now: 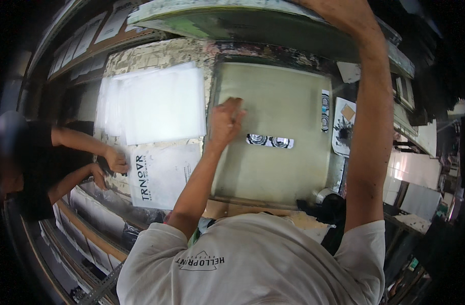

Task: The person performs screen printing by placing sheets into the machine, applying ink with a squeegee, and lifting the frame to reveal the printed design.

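My left hand (226, 122) is over the left part of a flat greenish-beige board (273, 175); motion smears its fingers, and I see nothing held there. Up at the top, my right hand (342, 11) grips the upper edge of a raised, tilted frame (253, 25), its fingertips cut off by the picture's edge. On the board lies a strip with black-and-white round patterns (269, 141), just right of and nearer than my left hand. A similar upright strip (324, 111) sits by the board's right edge. Left of the board is a stack of white translucent sheets (161, 101).
A pale sheet with dark lettering (164, 178) lies nearer than the stack. At the left, another person's hands (115, 160) are beside it. Right of the board is a card smeared with black ink (343, 127). Dark cloth (329, 209) and a round white object (324, 194) lie at the near right corner.
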### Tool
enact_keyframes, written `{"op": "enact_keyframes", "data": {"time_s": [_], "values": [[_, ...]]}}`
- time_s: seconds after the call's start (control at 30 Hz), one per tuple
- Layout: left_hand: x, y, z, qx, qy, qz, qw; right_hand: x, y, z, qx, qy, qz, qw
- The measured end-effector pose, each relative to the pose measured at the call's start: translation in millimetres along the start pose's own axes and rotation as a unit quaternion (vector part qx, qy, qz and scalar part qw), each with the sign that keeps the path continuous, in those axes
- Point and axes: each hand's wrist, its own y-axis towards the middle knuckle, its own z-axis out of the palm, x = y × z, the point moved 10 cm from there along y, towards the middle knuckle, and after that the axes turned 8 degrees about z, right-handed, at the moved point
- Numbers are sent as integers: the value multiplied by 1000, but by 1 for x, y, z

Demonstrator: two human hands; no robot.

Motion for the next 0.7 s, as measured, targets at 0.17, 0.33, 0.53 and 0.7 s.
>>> {"op": "enact_keyframes", "data": {"time_s": [0.17,0.33,0.53,0.7], "values": [[70,-57,-114,-169,325,-124,922,-5,3,-3,-21,14,-3,1000],[121,-94,-108,-153,223,-195,943,-10,9,-5,-53,-14,-30,998],[119,-94,-102,-186,186,-174,949,10,-6,-10,-46,-21,-75,996],[108,-96,-101,-215,196,-135,947,-40,15,5,-72,-86,-81,990]]}}
